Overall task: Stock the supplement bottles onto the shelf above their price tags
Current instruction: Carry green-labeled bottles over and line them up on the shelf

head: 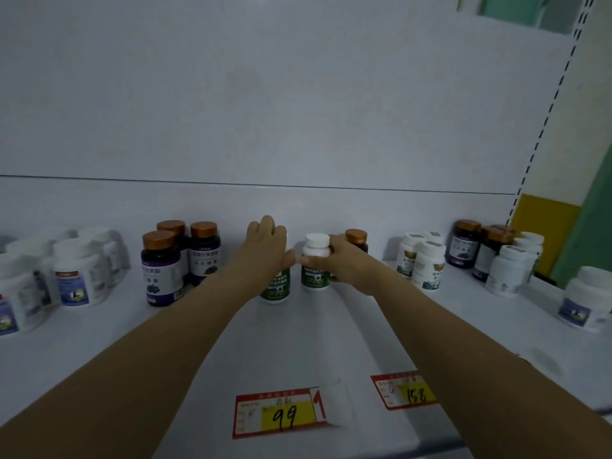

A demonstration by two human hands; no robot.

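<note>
Both hands reach to the shelf's point(298, 342) back edge. The left hand point(269, 241) wraps one green bottle point(275, 288); the right hand point(344, 260) clasps another point(316, 263) just beside it, both upright, behind the "99" tag point(281, 414).

A pale grey-white back panel point(298, 94) fills most of the view, crossed by one thin dark seam. On the right a white slotted upright point(546, 104) runs up at a slant. Beyond it stand a cream wall point(583, 127), a yellow panel point(543, 226) and a green surface point(592, 233). The light is dim and even.
</note>
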